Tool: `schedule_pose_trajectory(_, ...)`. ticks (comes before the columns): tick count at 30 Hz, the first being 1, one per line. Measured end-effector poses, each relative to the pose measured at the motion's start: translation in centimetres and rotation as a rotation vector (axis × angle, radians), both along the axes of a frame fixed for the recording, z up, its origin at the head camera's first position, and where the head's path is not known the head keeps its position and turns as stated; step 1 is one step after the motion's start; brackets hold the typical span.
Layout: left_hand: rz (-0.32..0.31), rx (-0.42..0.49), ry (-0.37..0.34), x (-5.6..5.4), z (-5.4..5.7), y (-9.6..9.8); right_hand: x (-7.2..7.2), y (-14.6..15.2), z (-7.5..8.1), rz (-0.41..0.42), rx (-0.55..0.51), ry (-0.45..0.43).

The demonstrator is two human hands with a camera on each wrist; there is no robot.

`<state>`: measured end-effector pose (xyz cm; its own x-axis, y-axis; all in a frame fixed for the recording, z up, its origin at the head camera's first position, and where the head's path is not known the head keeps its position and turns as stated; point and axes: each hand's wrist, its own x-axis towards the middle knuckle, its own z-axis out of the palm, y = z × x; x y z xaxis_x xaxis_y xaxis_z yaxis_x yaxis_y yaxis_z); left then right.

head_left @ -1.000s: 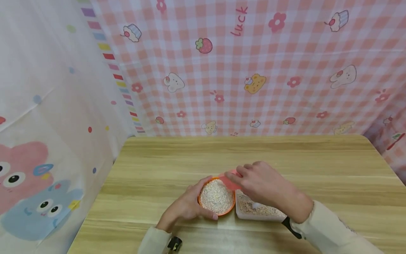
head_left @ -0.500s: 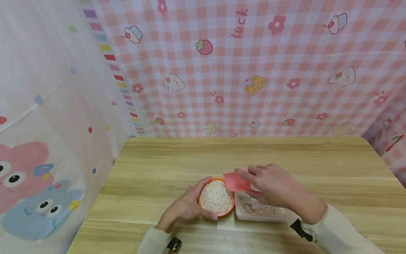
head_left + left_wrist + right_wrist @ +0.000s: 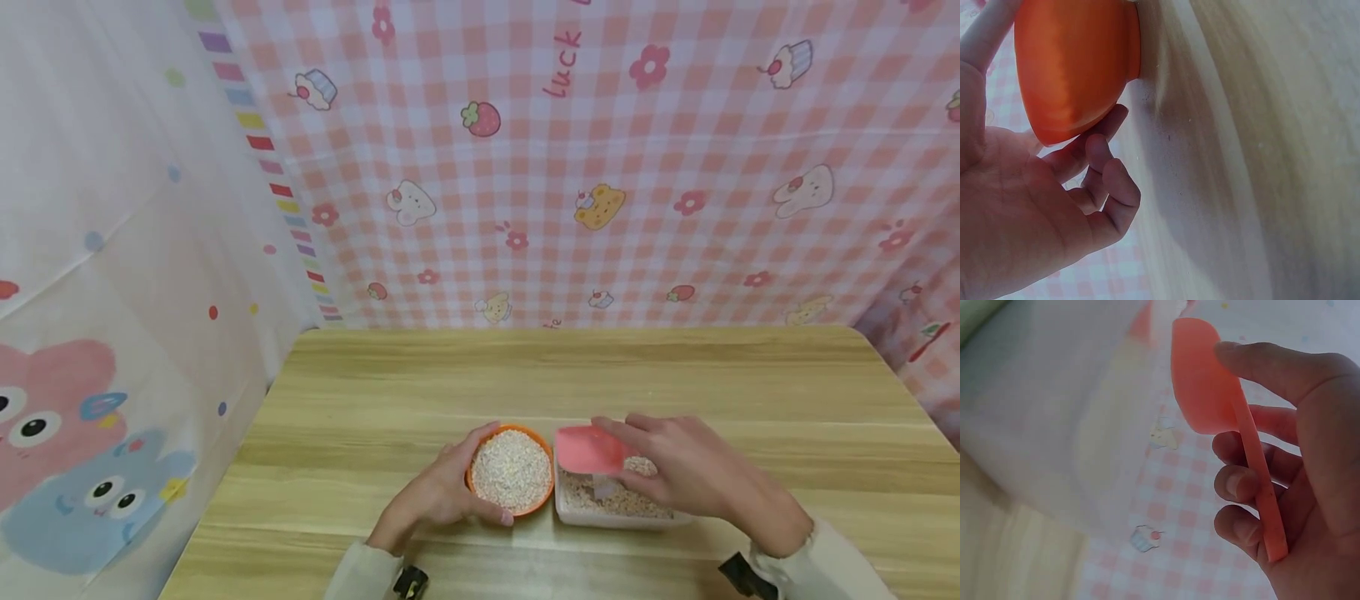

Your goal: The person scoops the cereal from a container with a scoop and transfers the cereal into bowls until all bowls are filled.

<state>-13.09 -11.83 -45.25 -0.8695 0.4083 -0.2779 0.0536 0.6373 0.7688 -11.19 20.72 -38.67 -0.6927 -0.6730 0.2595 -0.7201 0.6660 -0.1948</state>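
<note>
An orange bowl [image 3: 1072, 69] heaped with pale flakes, apparently oats [image 3: 512, 469], stands on the table. My left hand [image 3: 444, 490] holds it from the left, thumb at the near side and fingers round the far side. In my right hand [image 3: 693, 467] is a pink scoop [image 3: 587, 450], its handle lying under curled fingers in the right wrist view, the thumb on its blade edge. The scoop hangs above a translucent rectangular container [image 3: 622, 522] of browner flakes, right beside the bowl. What the scoop carries cannot be made out.
A small whitish piece [image 3: 603, 486] lies on the flakes in the container. The wood-grain table [image 3: 420, 375] ends at a pink checked cloth [image 3: 517, 167] behind, and a white printed cloth [image 3: 150, 250] hangs at the left.
My right hand has moved the scoop rightward, from over the bowl's right edge to above the container. The left hand and bowl have stayed in place.
</note>
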Motion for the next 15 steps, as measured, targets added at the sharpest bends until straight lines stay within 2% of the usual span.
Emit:
schedule_pose_trajectory(9, -0.010, 0.006, 0.013, 0.0, -0.1, -0.1, -0.1, 0.6, -2.2, -0.044, -0.028, -0.184)
schedule_pose_trajectory(15, -0.039, -0.008, 0.048, 0.0, 0.0, -0.1, -0.8, 0.4, -3.5, -0.021, -0.022, -0.261)
